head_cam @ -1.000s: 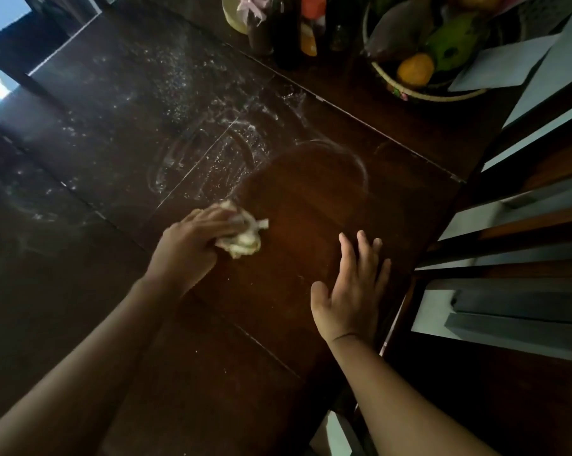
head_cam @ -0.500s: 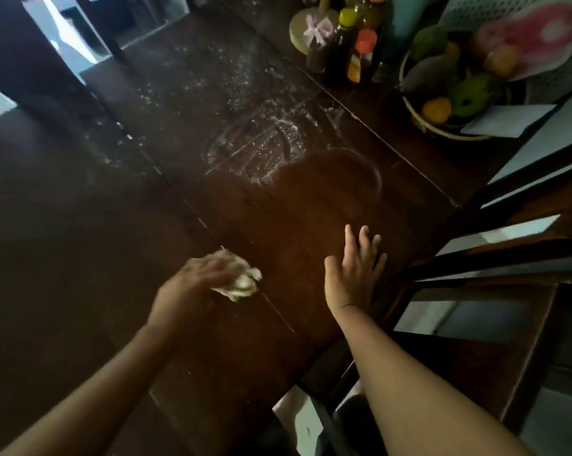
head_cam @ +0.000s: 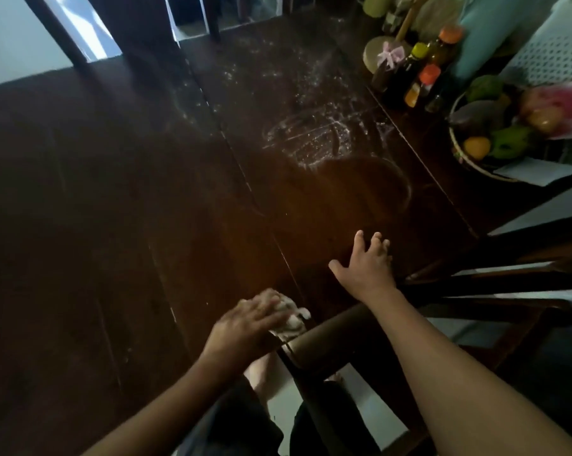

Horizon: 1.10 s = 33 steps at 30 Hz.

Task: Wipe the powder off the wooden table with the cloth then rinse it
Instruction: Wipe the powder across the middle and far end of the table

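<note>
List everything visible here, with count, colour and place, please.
wooden table: one, dark brown, fills the view
powder: scattered, white, far middle of table
cloth: one, whitish, near edge, under left hand
bottles: several, dark, orange and yellow caps, far right
fruit bowl: one, pale rim, far right, green and orange fruit inside
paper: one, white, beside bowl
chairs: at least two, dark brown, near edge and right side
left hand: presses on cloth
right hand: fingers spread, flat on table

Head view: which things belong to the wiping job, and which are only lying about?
Job: cloth pressed by the left hand; powder; wooden table; right hand resting open on it.
Lying about: fruit bowl; bottles; paper sheet; chair.
</note>
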{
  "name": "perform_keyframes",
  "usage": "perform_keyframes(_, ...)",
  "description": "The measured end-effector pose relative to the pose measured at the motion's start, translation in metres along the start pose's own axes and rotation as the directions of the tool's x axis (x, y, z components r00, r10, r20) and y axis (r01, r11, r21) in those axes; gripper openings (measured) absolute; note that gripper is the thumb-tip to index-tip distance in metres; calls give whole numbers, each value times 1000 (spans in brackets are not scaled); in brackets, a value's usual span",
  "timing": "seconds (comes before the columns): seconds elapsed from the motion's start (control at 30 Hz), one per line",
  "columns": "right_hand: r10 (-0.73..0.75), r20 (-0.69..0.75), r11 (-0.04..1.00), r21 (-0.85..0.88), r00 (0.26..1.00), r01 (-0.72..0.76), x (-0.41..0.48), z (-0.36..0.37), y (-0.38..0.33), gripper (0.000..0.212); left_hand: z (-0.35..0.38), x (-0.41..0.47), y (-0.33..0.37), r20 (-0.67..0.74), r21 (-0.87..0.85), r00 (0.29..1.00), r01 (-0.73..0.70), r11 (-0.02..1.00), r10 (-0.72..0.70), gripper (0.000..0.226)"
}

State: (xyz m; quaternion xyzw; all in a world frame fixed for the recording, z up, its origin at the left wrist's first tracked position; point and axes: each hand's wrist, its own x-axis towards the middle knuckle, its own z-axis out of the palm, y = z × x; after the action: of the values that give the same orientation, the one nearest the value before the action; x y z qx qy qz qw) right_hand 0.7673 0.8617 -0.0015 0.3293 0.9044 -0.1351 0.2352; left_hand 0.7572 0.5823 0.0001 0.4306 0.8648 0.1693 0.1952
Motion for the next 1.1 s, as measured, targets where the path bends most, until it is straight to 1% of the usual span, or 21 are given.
perform_keyframes(0.07, -38, 27, 999, -9, 999, 38, -2, -5, 9, 94, -21, 13, -13, -48, 29, 971, 234, 972, -233, 56)
perform_keyframes(0.13, -81, 66, 996, -42, 994, 84, -4, -11, 18, 92, -38, 43, -20, -131, 28, 865, 492, 870, -485, 53)
perform_keyframes(0.17, -102, 88, 991, -80, 991, 109, -4, -14, 22, 90, -43, 62, -19, -188, -2, 805, 572, 820, -562, 54)
perform_keyframes(0.23, -143, 115, 976, -148, 983, 159, -3, -22, 30, 84, -42, 102, -8, -246, -74, 710, 664, 744, -659, 61)
perform_keyframes(0.3, -172, 112, 969, -157, 979, 189, 0, -29, 41, 76, -31, 138, 17, -254, -87, 675, 697, 711, -693, 62)
perform_keyframes(0.33, -174, 105, 971, -150, 979, 188, 3, -32, 49, 74, -22, 154, 34, -258, -60, 690, 687, 724, -676, 63)
perform_keyframes(0.4, -121, 89, 985, -111, 989, 130, 11, -36, 70, 77, -3, 173, 76, -227, 25, 788, 593, 805, -573, 62)
perform_keyframes(0.47, -42, 97, 997, -65, 994, 49, 23, -41, 96, 85, 19, 173, 116, -150, 91, 901, 423, 902, -407, 62)
perform_keyframes(0.5, -26, 109, 998, -56, 994, 32, 28, -43, 108, 88, 28, 165, 131, -95, 104, 939, 339, 935, -330, 65)
perform_keyframes(0.6, -65, 134, 995, -71, 989, 75, 38, -49, 131, 93, 44, 132, 138, -19, 80, 981, 192, 978, -191, 72)
perform_keyframes(0.67, -95, 153, 992, -70, 984, 106, 40, -50, 132, 94, 37, 119, 119, -8, 83, 984, 178, 981, -178, 65)
perform_keyframes(0.73, -109, 156, 990, -71, 982, 121, 39, -50, 128, 95, 20, 122, 95, -91, 80, 959, 277, 957, -270, 56)
perform_keyframes(0.77, -113, 152, 989, -80, 982, 126, 39, -49, 126, 95, 8, 129, 84, -165, 33, 916, 375, 927, -365, 52)
perform_keyframes(0.83, -120, 140, 985, -105, 983, 135, 40, -50, 124, 96, -5, 155, 70, -278, -91, 771, 573, 814, -573, 46)
perform_keyframes(0.87, -122, 132, 984, -117, 984, 137, 40, -50, 123, 95, -4, 171, 71, -308, -97, 700, 651, 753, -645, 45)
perform_keyframes(0.9, -123, 124, 982, -126, 985, 139, 40, -50, 123, 95, -1, 187, 79, -330, -62, 658, 700, 711, -677, 47)
perform_keyframes(0.93, -124, 117, 981, -132, 985, 139, 39, -49, 123, 95, 5, 202, 90, -342, -7, 656, 714, 700, -672, 51)
perform_keyframes(0.97, -123, 112, 982, -130, 986, 138, 39, -49, 123, 94, 11, 213, 105, -334, 44, 690, 692, 721, -642, 53)
perform_keyframes(1.0, -121, 111, 984, -120, 986, 134, 40, -49, 123, 94, 19, 218, 121, -302, 86, 752, 633, 769, -586, 54)
perform_keyframes(1.07, -110, 110, 988, -93, 988, 120, 42, -51, 124, 94, 31, 206, 144, -151, 132, 912, 402, 906, -382, 49)
perform_keyframes(1.1, -107, 101, 991, -74, 989, 115, 44, -54, 125, 90, 32, 191, 147, -73, 113, 959, 279, 954, -272, 47)
